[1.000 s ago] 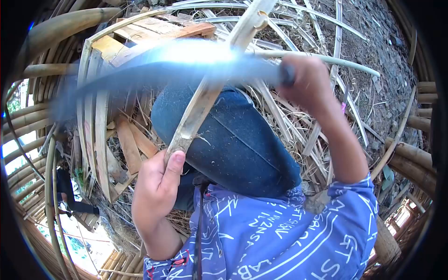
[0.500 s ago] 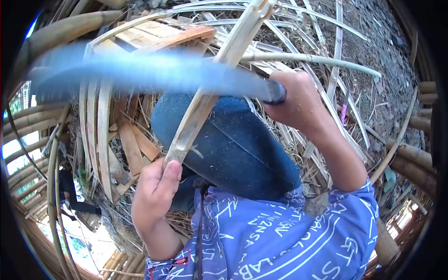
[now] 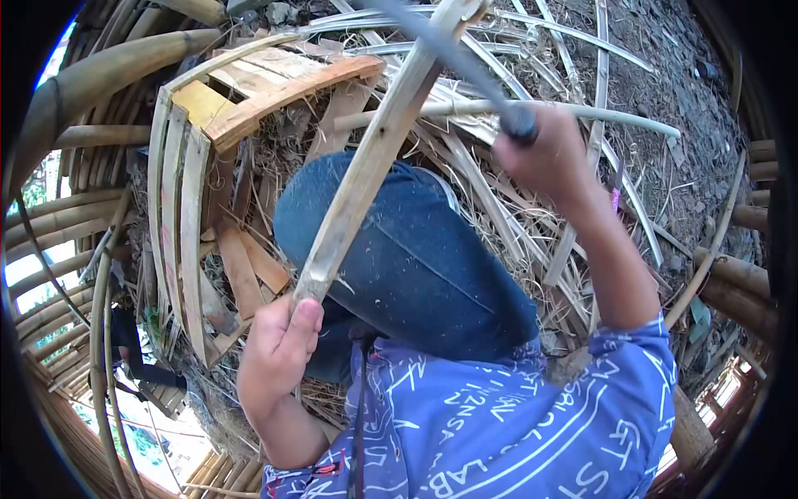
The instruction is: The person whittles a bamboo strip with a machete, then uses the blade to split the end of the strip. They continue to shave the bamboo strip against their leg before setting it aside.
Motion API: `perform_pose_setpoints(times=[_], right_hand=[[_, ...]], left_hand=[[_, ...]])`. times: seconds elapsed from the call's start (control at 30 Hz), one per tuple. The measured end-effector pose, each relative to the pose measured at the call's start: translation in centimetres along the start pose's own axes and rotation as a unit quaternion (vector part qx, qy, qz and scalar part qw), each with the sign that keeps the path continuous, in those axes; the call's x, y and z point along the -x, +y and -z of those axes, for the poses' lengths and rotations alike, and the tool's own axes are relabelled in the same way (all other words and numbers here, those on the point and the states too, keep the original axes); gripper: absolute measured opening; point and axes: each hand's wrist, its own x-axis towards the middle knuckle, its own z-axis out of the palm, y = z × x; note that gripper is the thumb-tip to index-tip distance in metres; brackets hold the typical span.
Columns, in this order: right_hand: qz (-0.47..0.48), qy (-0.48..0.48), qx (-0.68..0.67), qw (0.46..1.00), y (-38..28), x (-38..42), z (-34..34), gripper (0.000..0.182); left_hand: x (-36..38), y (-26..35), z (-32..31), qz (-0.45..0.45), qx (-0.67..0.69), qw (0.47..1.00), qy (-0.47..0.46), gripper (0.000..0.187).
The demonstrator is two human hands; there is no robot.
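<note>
My left hand (image 3: 276, 345) is closed around the lower end of a long wooden strip (image 3: 362, 183), thumb pressed along its face. The strip slants up and right over my bent, jeans-covered leg (image 3: 424, 258), and a pale notch shows near my thumb. A machete (image 3: 472, 71) is gripped by its dark handle in my right hand (image 3: 550, 162). Its blade, slightly blurred, points up and left and overlaps the strip's upper part in this view; the tip runs out of the frame at the top.
Left of my leg stands a wooden frame of slats (image 3: 295, 96). Pale split strips (image 3: 486, 191) and shavings litter the ground ahead and to the right. A rounded pole (image 3: 607, 112) lies across them. Bamboo poles (image 3: 736, 279) line both sides. Another person (image 3: 137, 358) is partly visible at far left.
The machete has swung from lying nearly level across the strip to pointing up and left toward the top. My right hand has moved slightly right; my left hand holds the strip almost unchanged.
</note>
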Motion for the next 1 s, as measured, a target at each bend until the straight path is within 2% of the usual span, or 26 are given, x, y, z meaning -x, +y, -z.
perform_pose_setpoints(times=[0.07,0.1,0.17,0.2,0.23,0.3,0.33,0.37,0.43,0.5,0.57,0.6,0.63,0.7,0.77,0.83,0.9,1.0], right_hand=[[0.07,-0.039,0.062,0.995,-1.5,1.4,-0.6,0.004],[0.061,-0.038,0.064,0.995,-0.7,1.1,-0.4,0.004],[0.005,-0.025,0.115,0.993,2.0,-1.3,0.2,0.006],[-0.057,-0.009,0.04,0.998,2.9,-2.1,0.7,0.007],[-0.075,-0.003,0.036,0.996,2.9,-2.1,0.9,0.008],[-0.063,-0.005,-0.038,0.997,0.3,-0.4,0.3,0.01],[0.021,-0.015,-0.039,0.999,-0.8,0.4,0.0,0.01],[0.033,-0.034,0.056,0.997,-1.7,1.3,0.1,0.009],[0.044,-0.025,0.151,0.987,-0.1,0.4,0.2,0.009],[0.009,0.014,0.107,0.994,2.6,-1.3,0.2,0.009],[-0.075,0.012,0.048,0.996,2.0,-1.6,1.3,0.009],[-0.094,-0.005,-0.042,0.995,0.4,-0.7,1.3,0.01],[-0.101,-0.012,-0.051,0.993,-0.8,0.2,1.0,0.014],[-0.034,-0.071,0.028,0.997,-2.4,1.8,0.6,0.017],[-0.025,-0.159,0.044,0.986,-4.2,2.5,0.7,0.02],[0.007,-0.145,0.033,0.989,-4.1,2.6,0.4,0.019],[-0.035,-0.132,-0.065,0.988,-3.7,2.2,0.8,0.018],[-0.054,-0.1,-0.112,0.987,-3.7,2.3,2.2,0.015]], left_hand=[[0.2,-0.3,0.6,0.027,0.035,0.998,-0.039,0.037],[0.2,-0.3,0.5,0.028,0.031,0.998,-0.048,0.037],[0.6,-0.5,0.3,0.012,-0.016,1.0,-0.007,0.038],[0.9,-0.7,0.3,0.014,-0.012,1.0,0.0,0.038],[1.0,-0.8,0.5,0.03,0.013,0.999,-0.014,0.038],[0.6,-0.9,1.4,0.034,0.031,0.998,-0.033,0.038],[0.8,-1.4,2.0,0.038,0.042,0.997,-0.046,0.038],[1.0,-1.8,2.4,0.043,0.053,0.996,-0.061,0.038],[1.4,-1.8,2.7,0.054,0.05,0.994,-0.08,0.037],[2.0,-1.9,2.2,0.029,0.01,0.999,-0.031,0.037],[1.9,-1.6,2.5,0.054,0.031,0.998,-0.032,0.036],[1.9,-1.8,2.6,0.055,0.044,0.997,-0.044,0.036],[1.9,-2.0,2.6,0.062,0.055,0.995,-0.061,0.035],[1.8,-2.0,2.6,0.059,0.049,0.995,-0.059,0.035],[1.6,-2.1,2.7,0.054,0.044,0.996,-0.054,0.035],[1.6,-2.5,3.0,0.024,0.003,0.998,-0.053,0.033],[1.7,-2.7,2.6,0.003,-0.026,0.999,-0.026,0.032],[1.8,-2.9,1.8,-0.015,-0.065,0.998,0.018,0.033]])
